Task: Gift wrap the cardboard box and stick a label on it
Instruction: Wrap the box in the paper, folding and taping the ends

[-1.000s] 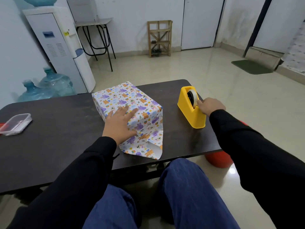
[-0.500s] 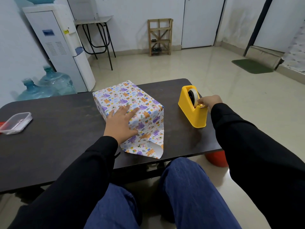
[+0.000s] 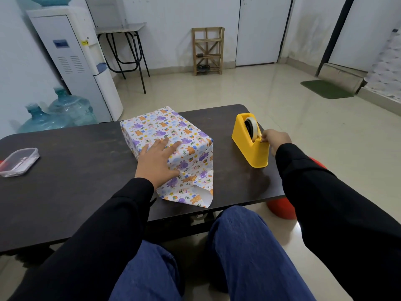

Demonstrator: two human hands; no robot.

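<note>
Near the table (image 3: 245, 185) edge, right hand (image 3: 277, 139), grip tight on tape (image 3: 253, 127); left hand (image 3: 157, 159) (grip released) atop box (image 3: 160, 127).

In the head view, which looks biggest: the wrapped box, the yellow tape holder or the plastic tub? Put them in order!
1. Wrapped box
2. Tape holder
3. Plastic tub
The last two look close in size, and the tub sits at the picture's edge, so their order is unsure.
</note>
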